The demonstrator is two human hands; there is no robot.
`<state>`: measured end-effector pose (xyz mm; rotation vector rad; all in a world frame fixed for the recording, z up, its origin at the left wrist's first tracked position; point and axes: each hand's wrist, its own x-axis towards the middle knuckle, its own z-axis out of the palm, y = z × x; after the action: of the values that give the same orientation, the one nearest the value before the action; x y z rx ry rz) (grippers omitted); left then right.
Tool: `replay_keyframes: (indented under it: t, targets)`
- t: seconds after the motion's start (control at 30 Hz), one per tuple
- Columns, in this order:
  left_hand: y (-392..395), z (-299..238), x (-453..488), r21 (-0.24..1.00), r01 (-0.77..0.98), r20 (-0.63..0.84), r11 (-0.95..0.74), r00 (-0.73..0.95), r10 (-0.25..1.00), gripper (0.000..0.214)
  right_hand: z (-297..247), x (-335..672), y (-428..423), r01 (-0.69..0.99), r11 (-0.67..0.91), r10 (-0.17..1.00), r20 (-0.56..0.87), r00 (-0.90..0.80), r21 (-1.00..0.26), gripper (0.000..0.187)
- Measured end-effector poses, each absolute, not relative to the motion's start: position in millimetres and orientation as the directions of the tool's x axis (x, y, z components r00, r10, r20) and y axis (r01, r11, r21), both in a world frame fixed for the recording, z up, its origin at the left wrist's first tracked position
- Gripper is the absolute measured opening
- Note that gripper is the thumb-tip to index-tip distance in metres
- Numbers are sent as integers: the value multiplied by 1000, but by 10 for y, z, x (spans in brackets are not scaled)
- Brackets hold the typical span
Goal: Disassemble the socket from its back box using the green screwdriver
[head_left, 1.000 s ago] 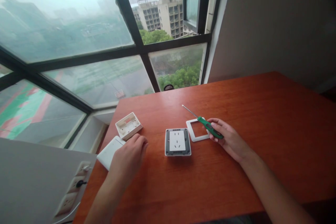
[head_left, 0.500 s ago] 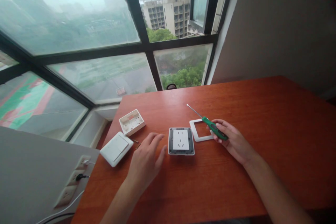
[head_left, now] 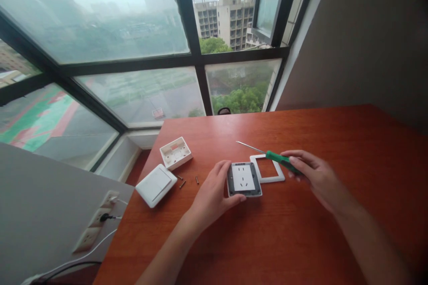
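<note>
A grey-framed white wall socket [head_left: 244,179] lies face up on the red-brown table [head_left: 301,231]. My left hand [head_left: 211,196] grips its left side, thumb at the near edge and fingers at the far edge. My right hand [head_left: 317,177] holds a green-handled screwdriver [head_left: 270,155], its thin shaft pointing left and raised just above the table. A white square cover frame [head_left: 267,168] lies right behind the socket, partly under the screwdriver.
At the table's left edge lie a white switch plate [head_left: 156,185] and an open white mounting box [head_left: 175,152]. Three small screws [head_left: 186,181] lie loose between them and the socket. A power strip [head_left: 96,228] with a plugged cable sits on the grey ledge below.
My left hand has moved right from the switch plate to the socket and taken hold of it. My right hand has lifted the screwdriver slightly. The screws, covered before, now show.
</note>
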<state>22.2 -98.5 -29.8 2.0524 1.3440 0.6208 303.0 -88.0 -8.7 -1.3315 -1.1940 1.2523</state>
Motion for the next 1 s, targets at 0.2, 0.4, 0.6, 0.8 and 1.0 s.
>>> replay_keyframes:
  t: [0.2, 0.4, 0.6, 0.8, 1.0]
  targets:
    - [-1009, -360, 220, 756, 574, 99, -316, 377, 921, 89, 652, 2972, -878, 569, 163, 986, 155, -63, -806, 29]
    - [-1010, -386, 183, 785, 542, 93, -300, 376, 922, 87, 993, 2665, -836, 712, 361, 932, 220, -287, -603, 18]
    - [-1005, -396, 196, 791, 535, 93, -297, 375, 922, 90, 1077, 2466, -779, 701, 488, 873, 295, -389, -520, 11]
    - [-1004, -383, 189, 791, 533, 88, -302, 389, 917, 88, 1094, 2393, -768, 689, 525, 851, 282, -444, -500, 13]
    - [-1003, -354, 191, 798, 514, 102, -313, 397, 912, 86, 1137, 2352, -777, 699, 557, 831, 296, -471, -449, 10]
